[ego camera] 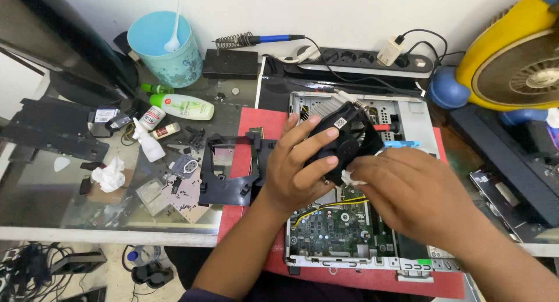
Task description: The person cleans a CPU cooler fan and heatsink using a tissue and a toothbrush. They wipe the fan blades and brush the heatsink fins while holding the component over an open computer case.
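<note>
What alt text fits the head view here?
Left hand holds a black cooling fan above an open computer case while right hand presses a white tissue against it; the table is cluttered with bottles and parts.

blue cup (pixel 166 48), soldering iron (pixel 256 40), power strip (pixel 364 58)

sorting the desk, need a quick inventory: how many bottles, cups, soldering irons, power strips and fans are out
bottles: 3 (green-and-white bottle, white dropper bottle, small white bottle)
cups: 1 (blue cup)
soldering irons: 1
power strips: 1
fans: 2 (black fan, yellow fan)
total: 8
</note>
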